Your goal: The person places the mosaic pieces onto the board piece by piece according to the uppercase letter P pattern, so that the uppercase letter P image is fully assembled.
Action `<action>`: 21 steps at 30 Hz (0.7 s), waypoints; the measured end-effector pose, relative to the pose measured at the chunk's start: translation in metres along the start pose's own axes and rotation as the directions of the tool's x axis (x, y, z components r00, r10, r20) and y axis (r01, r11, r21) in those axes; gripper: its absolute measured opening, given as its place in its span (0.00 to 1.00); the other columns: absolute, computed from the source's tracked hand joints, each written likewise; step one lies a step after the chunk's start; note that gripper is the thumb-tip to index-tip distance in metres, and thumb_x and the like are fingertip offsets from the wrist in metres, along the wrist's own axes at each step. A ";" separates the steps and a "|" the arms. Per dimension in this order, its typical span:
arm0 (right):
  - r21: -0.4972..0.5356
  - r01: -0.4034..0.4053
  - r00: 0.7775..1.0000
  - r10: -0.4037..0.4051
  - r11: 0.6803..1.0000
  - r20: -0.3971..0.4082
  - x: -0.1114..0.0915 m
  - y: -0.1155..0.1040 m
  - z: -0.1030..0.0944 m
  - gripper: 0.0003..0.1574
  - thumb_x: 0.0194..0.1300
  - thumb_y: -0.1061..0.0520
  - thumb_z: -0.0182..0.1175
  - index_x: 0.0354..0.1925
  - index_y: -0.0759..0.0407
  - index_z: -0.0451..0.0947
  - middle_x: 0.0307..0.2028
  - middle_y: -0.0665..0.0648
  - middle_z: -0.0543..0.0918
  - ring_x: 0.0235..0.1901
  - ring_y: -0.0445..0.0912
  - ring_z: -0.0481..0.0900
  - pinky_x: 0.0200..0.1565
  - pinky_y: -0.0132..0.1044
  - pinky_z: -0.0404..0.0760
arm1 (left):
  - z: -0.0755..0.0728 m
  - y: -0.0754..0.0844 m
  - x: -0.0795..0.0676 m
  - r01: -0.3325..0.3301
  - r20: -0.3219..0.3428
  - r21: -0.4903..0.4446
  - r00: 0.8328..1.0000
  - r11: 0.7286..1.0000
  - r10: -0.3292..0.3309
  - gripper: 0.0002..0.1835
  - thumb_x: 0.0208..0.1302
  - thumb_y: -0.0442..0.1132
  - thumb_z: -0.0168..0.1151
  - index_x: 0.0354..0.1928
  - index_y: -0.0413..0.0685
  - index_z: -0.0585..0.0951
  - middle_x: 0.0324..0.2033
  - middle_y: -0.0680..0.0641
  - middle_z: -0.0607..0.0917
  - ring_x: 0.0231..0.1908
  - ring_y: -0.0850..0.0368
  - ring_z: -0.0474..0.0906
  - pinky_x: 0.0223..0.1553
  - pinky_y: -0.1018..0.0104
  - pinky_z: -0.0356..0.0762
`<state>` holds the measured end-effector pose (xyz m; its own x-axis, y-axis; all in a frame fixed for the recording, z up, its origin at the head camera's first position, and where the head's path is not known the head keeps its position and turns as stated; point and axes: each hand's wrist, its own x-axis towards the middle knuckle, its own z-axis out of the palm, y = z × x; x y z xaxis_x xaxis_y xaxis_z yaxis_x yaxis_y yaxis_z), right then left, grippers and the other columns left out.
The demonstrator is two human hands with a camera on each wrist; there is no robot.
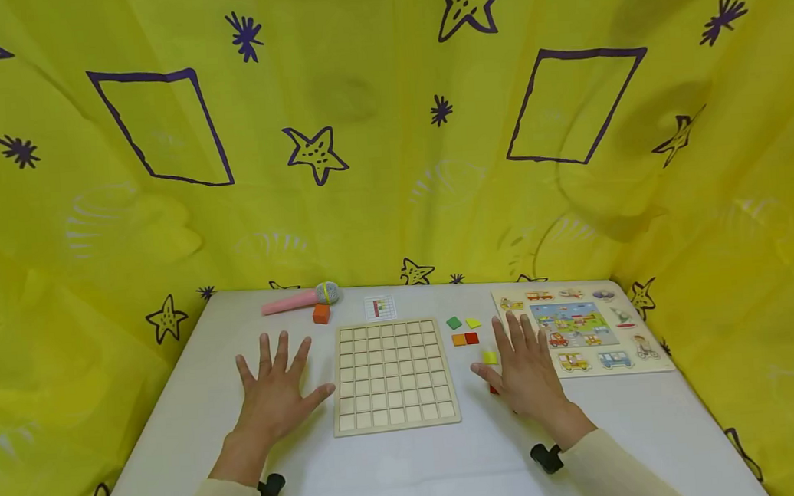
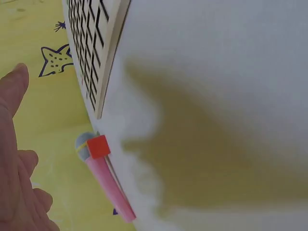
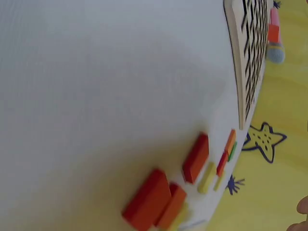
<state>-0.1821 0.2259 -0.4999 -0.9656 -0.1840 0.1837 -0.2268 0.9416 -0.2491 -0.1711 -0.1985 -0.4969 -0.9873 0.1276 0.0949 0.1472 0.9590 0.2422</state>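
Note:
My left hand (image 1: 273, 403) is held with fingers spread over the table, left of a wooden grid board (image 1: 395, 379). Its thumb reaches close to the board's left edge, and nothing is in its grasp. On the other side, my right hand (image 1: 526, 373) hovers palm down with fingers extended, holding nothing. Small coloured blocks lie beside and under it: green (image 1: 454, 323), yellow (image 1: 473, 322), orange (image 1: 459, 340) and red (image 1: 472, 338). A nearer yellow block (image 1: 490, 357) shows by the thumb. In the right wrist view, a red block (image 3: 147, 199) appears among several others.
A pink toy microphone (image 1: 290, 302) and an orange-red cube (image 1: 321, 315) lie at the back left. Behind the board is a small printed card (image 1: 380, 307). A vehicle picture puzzle (image 1: 626, 362) occupies the right side. Yellow patterned curtains (image 1: 381, 218) enclose the white table (image 1: 413, 477).

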 end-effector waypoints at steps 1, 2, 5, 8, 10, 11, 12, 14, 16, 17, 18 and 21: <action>0.002 0.008 1.000 -0.008 1.000 0.003 -0.001 -0.002 0.003 0.61 0.73 0.33 0.62 0.84 0.64 0.47 0.83 0.71 0.47 0.82 0.70 0.41 0.79 0.72 0.43 | 0.003 0.001 -0.001 -0.002 0.005 -0.006 1.000 1.000 0.002 0.52 0.67 0.74 0.58 0.84 0.53 0.59 0.83 0.32 0.49 0.82 0.26 0.33 0.72 0.17 0.22; 0.009 0.016 1.000 -0.016 1.000 0.009 -0.001 -0.004 0.006 0.61 0.73 0.33 0.62 0.84 0.65 0.47 0.83 0.71 0.47 0.82 0.70 0.42 0.79 0.70 0.45 | 0.006 0.002 -0.003 -0.008 0.010 -0.011 1.000 1.000 0.008 0.52 0.66 0.74 0.58 0.83 0.52 0.60 0.83 0.32 0.49 0.82 0.26 0.33 0.73 0.18 0.23; 0.042 0.035 0.998 -0.037 0.999 0.041 -0.003 -0.011 0.015 0.62 0.73 0.34 0.63 0.83 0.67 0.48 0.83 0.70 0.48 0.83 0.68 0.43 0.80 0.67 0.48 | 0.014 0.007 -0.007 -0.036 0.026 -0.034 0.999 0.999 0.037 0.53 0.66 0.73 0.61 0.82 0.49 0.62 0.82 0.30 0.52 0.82 0.26 0.36 0.74 0.19 0.27; 0.064 0.054 0.995 -0.059 0.996 0.081 -0.005 -0.019 0.020 0.62 0.73 0.34 0.63 0.83 0.69 0.48 0.84 0.70 0.48 0.83 0.67 0.43 0.81 0.65 0.50 | 0.021 0.013 -0.010 -0.059 0.061 -0.058 0.996 0.997 0.063 0.54 0.65 0.72 0.63 0.82 0.46 0.62 0.81 0.30 0.54 0.82 0.26 0.39 0.76 0.20 0.30; 0.065 0.062 0.990 -0.069 0.996 0.121 -0.006 -0.023 0.023 0.63 0.73 0.33 0.62 0.83 0.70 0.47 0.84 0.69 0.48 0.83 0.66 0.43 0.81 0.64 0.50 | 0.025 0.017 -0.011 -0.070 0.094 -0.077 0.993 0.995 0.078 0.55 0.64 0.71 0.64 0.82 0.44 0.61 0.82 0.31 0.54 0.82 0.27 0.39 0.76 0.21 0.32; 0.066 0.069 0.987 -0.078 0.995 0.143 -0.007 -0.025 0.025 0.63 0.73 0.32 0.61 0.83 0.70 0.47 0.84 0.69 0.48 0.84 0.65 0.43 0.81 0.63 0.50 | 0.028 0.018 -0.011 -0.075 0.112 -0.089 0.990 0.993 0.084 0.56 0.64 0.71 0.65 0.82 0.43 0.61 0.82 0.31 0.54 0.82 0.28 0.40 0.77 0.22 0.33; 0.066 0.077 0.983 -0.087 0.995 0.164 -0.008 -0.027 0.026 0.63 0.74 0.32 0.61 0.83 0.69 0.47 0.84 0.69 0.48 0.84 0.65 0.44 0.81 0.63 0.50 | 0.029 0.019 -0.011 -0.077 0.133 -0.107 0.987 0.991 0.091 0.57 0.63 0.71 0.66 0.82 0.42 0.60 0.82 0.32 0.54 0.83 0.29 0.40 0.78 0.23 0.33; 0.074 0.098 0.973 -0.111 0.992 0.203 -0.010 -0.031 0.030 0.62 0.74 0.31 0.60 0.83 0.69 0.48 0.84 0.68 0.49 0.84 0.64 0.45 0.81 0.62 0.51 | 0.032 0.020 -0.012 -0.084 0.177 -0.140 0.978 0.987 0.108 0.60 0.61 0.71 0.68 0.82 0.40 0.58 0.83 0.33 0.53 0.83 0.31 0.40 0.79 0.26 0.34; 0.090 0.120 0.962 -0.138 0.989 0.236 -0.012 -0.036 0.033 0.61 0.74 0.31 0.60 0.83 0.68 0.50 0.84 0.67 0.51 0.84 0.63 0.47 0.81 0.61 0.52 | 0.034 0.021 -0.012 -0.091 0.213 -0.181 0.968 0.979 0.130 0.62 0.59 0.70 0.71 0.82 0.37 0.57 0.83 0.34 0.54 0.83 0.33 0.42 0.80 0.29 0.37; 0.095 0.130 0.955 -0.150 0.987 0.255 -0.013 -0.038 0.034 0.61 0.73 0.30 0.59 0.82 0.68 0.50 0.83 0.66 0.52 0.84 0.62 0.48 0.81 0.61 0.53 | 0.035 0.021 -0.011 -0.096 0.231 -0.196 0.963 0.976 0.141 0.63 0.58 0.70 0.71 0.82 0.37 0.56 0.83 0.34 0.54 0.83 0.33 0.43 0.81 0.31 0.38; 0.099 0.139 0.949 -0.161 0.985 0.271 -0.014 -0.040 0.036 0.61 0.73 0.29 0.59 0.82 0.67 0.52 0.83 0.66 0.54 0.83 0.62 0.49 0.81 0.61 0.54 | 0.036 0.021 -0.012 -0.100 0.251 -0.203 0.956 0.974 0.150 0.64 0.58 0.71 0.71 0.83 0.37 0.55 0.83 0.34 0.53 0.83 0.35 0.43 0.82 0.32 0.38; 0.094 0.150 0.924 -0.174 0.984 0.341 -0.017 -0.047 0.038 0.61 0.72 0.27 0.58 0.83 0.65 0.52 0.84 0.62 0.55 0.84 0.59 0.49 0.82 0.58 0.54 | 0.037 0.020 -0.011 -0.125 0.272 -0.226 0.944 0.966 0.185 0.66 0.56 0.70 0.73 0.82 0.34 0.55 0.82 0.34 0.55 0.83 0.35 0.46 0.82 0.33 0.42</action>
<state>-0.1600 0.1740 -0.5276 -0.8962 -0.4296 -0.1109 -0.3803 0.8726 -0.3066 -0.1594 -0.1715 -0.5292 -0.9213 0.3671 -0.1279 0.2787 0.8532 0.4408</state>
